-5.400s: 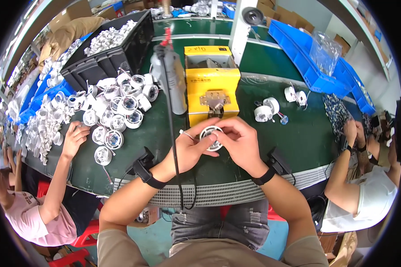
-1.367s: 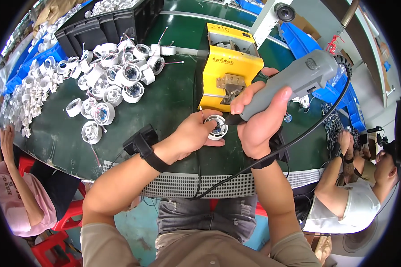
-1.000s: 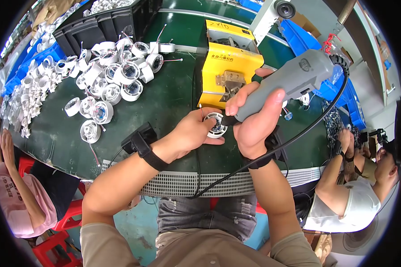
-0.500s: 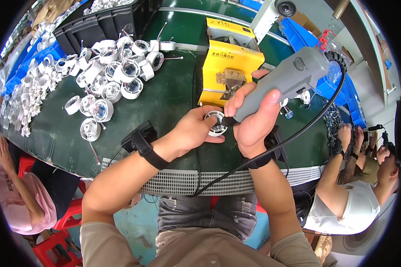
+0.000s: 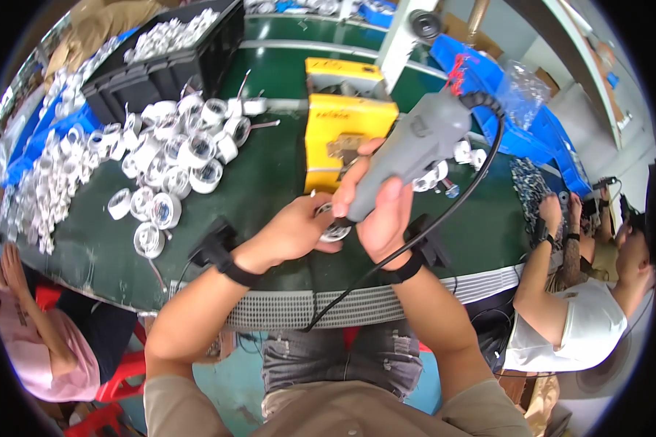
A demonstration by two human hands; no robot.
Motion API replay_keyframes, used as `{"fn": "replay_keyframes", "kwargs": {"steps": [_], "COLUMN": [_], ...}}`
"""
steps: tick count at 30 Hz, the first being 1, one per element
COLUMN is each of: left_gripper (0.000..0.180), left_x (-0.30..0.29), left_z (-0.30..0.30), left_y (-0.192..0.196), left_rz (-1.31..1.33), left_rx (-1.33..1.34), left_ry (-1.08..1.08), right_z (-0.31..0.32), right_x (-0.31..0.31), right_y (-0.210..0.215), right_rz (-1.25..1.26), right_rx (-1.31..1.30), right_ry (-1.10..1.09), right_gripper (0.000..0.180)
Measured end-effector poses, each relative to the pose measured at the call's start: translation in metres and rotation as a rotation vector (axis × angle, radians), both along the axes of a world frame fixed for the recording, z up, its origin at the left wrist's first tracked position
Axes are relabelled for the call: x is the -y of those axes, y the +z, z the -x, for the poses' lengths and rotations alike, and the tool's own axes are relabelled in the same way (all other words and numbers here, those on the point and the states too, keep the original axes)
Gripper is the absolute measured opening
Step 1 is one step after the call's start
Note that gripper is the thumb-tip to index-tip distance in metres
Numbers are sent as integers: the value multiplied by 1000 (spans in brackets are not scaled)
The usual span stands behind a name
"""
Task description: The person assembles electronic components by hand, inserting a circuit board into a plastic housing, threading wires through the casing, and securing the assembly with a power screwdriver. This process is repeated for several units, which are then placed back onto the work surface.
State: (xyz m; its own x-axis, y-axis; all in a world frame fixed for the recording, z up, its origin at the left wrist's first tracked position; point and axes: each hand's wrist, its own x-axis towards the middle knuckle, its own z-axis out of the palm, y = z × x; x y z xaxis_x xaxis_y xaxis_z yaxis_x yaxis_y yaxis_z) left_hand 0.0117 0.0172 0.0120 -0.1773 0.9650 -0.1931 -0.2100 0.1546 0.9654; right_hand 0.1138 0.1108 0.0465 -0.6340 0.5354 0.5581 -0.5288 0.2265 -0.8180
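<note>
As left hand [image 5: 295,227] grips ring [image 5: 334,234], right hand [image 5: 383,222] clamps gray tool [image 5: 419,135], open tabletop [image 5: 346,266] toward edge [image 5: 361,306]

A black crate [image 5: 135,95] is standing toward the far left, with something brown [image 5: 98,33], perhaps cloth, lying behind it. A clear plastic bag [image 5: 522,95] is resting in a blue tray [image 5: 519,141] at right; a co-worker in pink [image 5: 62,342] is sitting at left.

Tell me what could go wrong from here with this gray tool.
The gray tool might slip off the white part and jab the left hand, which holds the part close to the tool's tip. The tool's black cord passes in front of the right hand at the wrist, so it could snag.
</note>
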Motion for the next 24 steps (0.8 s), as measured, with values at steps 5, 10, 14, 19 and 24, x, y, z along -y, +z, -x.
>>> {"fn": "replay_keyframes", "kwargs": {"steps": [5, 10, 14, 19, 24], "left_gripper": [34, 34, 17, 43, 54], "left_x": [34, 50, 49, 17, 4], "left_z": [59, 78, 65, 13, -16], "left_y": [42, 48, 53, 24, 14], "left_rz": [176, -6, 58, 126, -84], "left_rx": [-996, -1535, -1203, -360, 169], "left_ry": [140, 924, 335, -317, -388], "right_z": [-29, -81, -99, -93, -88], "right_x": [-36, -86, -96, -36, 9], "right_y": [-16, -9, -17, -5, -23], "right_rz": [-49, -817, -936, -614, -765], "right_rx": [33, 669, 799, 567, 252], "right_ry": [-118, -832, -783, -574, -539], "right_gripper": [69, 37, 32, 29, 34]}}
